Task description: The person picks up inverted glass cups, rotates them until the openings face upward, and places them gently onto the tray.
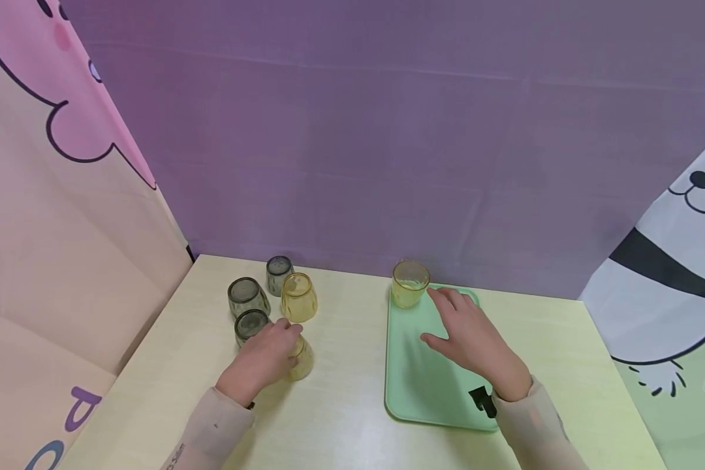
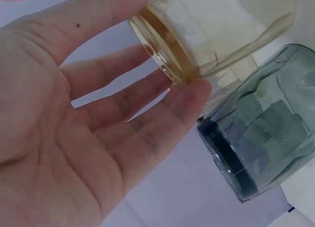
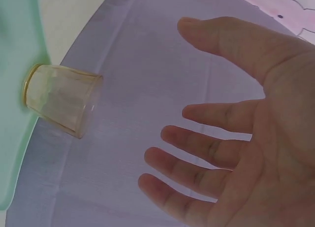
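Note:
My left hand (image 1: pixel 266 358) grips a yellow-tinted glass (image 1: pixel 302 361), thumb on one side and fingers on the other around its base. In the left wrist view this glass (image 2: pixel 221 25) is upside down, with a grey glass (image 2: pixel 268 118) close beside it. Over the green tray (image 1: pixel 414 391) my right hand (image 1: pixel 469 333) hovers with fingers spread, holding nothing. Another yellow glass (image 1: pixel 408 287) stands upright at the tray's far left corner; the right wrist view shows this glass (image 3: pixel 61 96) apart from the fingers.
Beyond my left hand stand an upside-down yellow glass (image 1: pixel 299 299) and grey glasses (image 1: pixel 248 297), (image 1: pixel 279 274), also upside down. A third grey glass (image 1: pixel 251 325) is partly hidden by the hand. A purple cloth (image 1: pixel 352 163) hangs behind the table (image 1: pixel 341 418).

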Action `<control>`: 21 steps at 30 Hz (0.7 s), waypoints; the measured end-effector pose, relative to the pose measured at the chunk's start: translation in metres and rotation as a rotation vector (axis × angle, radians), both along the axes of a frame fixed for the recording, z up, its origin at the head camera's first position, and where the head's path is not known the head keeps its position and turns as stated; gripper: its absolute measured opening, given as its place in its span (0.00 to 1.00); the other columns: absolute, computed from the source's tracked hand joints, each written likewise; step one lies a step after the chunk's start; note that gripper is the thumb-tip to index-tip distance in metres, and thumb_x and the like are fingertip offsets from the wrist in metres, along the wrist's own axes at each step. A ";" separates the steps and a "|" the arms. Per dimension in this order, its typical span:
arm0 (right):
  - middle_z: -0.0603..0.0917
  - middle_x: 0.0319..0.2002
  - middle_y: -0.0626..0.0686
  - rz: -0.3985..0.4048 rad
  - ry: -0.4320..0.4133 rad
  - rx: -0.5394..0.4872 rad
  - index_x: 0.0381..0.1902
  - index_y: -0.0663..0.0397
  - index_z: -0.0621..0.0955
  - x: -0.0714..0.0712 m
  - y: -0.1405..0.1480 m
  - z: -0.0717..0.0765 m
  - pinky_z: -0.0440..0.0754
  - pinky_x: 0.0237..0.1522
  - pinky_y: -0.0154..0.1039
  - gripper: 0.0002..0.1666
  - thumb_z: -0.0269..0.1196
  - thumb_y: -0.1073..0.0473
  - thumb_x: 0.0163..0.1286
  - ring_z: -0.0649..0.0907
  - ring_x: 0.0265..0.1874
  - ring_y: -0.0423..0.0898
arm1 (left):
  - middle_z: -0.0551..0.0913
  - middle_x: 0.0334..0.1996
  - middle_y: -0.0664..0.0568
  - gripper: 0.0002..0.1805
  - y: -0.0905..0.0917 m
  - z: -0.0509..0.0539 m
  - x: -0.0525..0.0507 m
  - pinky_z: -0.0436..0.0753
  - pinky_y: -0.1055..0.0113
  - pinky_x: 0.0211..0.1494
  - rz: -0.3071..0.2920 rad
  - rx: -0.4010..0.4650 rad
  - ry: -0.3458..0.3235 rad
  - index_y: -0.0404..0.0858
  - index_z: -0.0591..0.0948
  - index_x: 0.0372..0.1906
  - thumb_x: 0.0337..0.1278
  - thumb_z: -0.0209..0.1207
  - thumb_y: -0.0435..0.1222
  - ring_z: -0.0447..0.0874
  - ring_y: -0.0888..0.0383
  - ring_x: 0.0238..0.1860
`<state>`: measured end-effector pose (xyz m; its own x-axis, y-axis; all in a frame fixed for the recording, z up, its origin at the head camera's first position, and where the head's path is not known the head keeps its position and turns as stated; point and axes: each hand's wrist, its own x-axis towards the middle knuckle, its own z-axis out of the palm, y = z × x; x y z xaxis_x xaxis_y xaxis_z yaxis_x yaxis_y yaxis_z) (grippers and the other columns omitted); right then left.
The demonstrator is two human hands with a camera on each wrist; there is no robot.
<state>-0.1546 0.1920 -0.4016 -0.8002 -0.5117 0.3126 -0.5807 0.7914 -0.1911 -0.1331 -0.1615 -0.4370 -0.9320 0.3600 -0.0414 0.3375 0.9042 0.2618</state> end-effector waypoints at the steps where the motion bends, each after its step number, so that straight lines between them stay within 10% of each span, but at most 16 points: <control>1: 0.76 0.57 0.65 0.001 0.008 0.000 0.66 0.69 0.70 0.003 0.000 0.000 0.77 0.54 0.57 0.46 0.77 0.55 0.56 0.77 0.53 0.63 | 0.79 0.43 0.39 0.24 0.000 0.000 0.000 0.82 0.49 0.48 -0.002 0.002 0.007 0.29 0.80 0.52 0.51 0.74 0.34 0.80 0.41 0.43; 21: 0.74 0.62 0.60 -0.025 -0.069 -0.140 0.69 0.64 0.69 0.038 0.007 0.001 0.76 0.59 0.55 0.45 0.75 0.54 0.59 0.74 0.60 0.59 | 0.80 0.48 0.39 0.29 0.000 0.005 0.005 0.81 0.50 0.52 -0.001 0.107 0.054 0.28 0.78 0.58 0.54 0.73 0.36 0.80 0.41 0.49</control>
